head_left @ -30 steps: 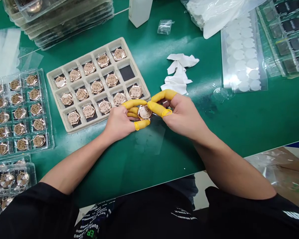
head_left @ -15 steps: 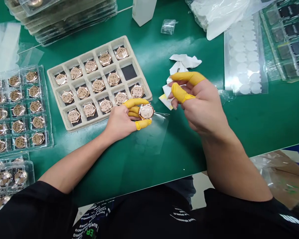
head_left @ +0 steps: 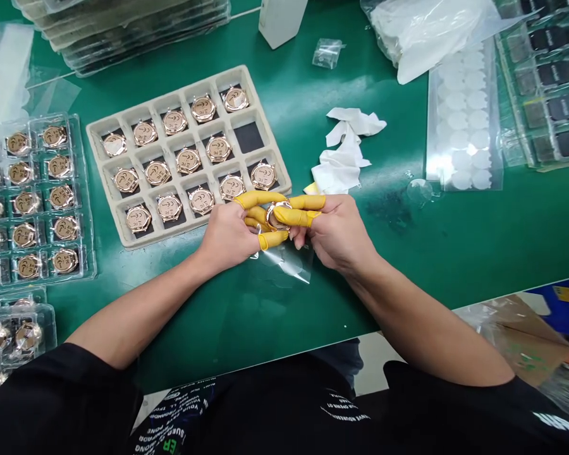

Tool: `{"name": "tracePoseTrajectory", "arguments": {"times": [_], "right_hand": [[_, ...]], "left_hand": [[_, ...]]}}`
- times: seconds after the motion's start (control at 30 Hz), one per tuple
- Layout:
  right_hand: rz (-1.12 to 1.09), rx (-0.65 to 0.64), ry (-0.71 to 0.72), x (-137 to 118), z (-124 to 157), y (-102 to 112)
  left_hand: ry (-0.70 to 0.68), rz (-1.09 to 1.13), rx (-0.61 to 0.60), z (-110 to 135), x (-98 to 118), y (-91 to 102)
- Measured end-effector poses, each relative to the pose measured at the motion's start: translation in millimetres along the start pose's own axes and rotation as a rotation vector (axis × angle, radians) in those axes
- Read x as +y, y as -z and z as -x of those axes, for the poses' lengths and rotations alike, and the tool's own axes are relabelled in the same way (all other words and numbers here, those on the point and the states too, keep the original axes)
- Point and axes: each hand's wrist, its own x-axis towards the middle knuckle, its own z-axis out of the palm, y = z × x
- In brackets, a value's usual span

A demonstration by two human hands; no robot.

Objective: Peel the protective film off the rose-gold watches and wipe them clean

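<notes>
My left hand point(head_left: 234, 230), with yellow finger cots, pinches a rose-gold watch case point(head_left: 275, 215) just above the green table. My right hand point(head_left: 334, 230), also in yellow cots, is closed on the same watch case from the right, its thumb lying across the face. A clear plastic film point(head_left: 284, 259) hangs below the case between both hands. Just behind the hands lies a beige pulp tray point(head_left: 180, 235) holding several similar watch cases, with one compartment empty.
Clear blister trays of watch cases point(head_left: 33, 199) sit at the left, stacked trays point(head_left: 123, 28) at the back left. Crumpled white backing papers point(head_left: 344, 148), a sheet of round stickers point(head_left: 462, 120), a white box point(head_left: 279, 19) and dark-part trays point(head_left: 550, 95) lie behind and right.
My right hand had lifted away toward the white papers half a second ago; it has come back and closed on the watch case again. The left hand has kept its hold.
</notes>
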Motion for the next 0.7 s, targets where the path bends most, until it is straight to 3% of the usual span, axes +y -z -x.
{"name": "tracePoseTrajectory", "arguments": {"times": [0.1,0.27,0.43,0.7], "right_hand": [[-0.009,-0.007,-0.005,-3,-2,3],[-0.069,-0.126,-0.027,-8,-6,12],[0.023,-0.178,0.017,-12,-4,18],[0.133,-0.169,0.007,-12,-2,17]], "left_hand": [[-0.003,0.004,0.003,0,0,-0.6],[0.008,-0.017,0.016,-1,-1,-0.7],[0.014,0.005,0.002,-1,-4,0.1],[0.047,0.052,-0.01,0,0,-0.7]]}}
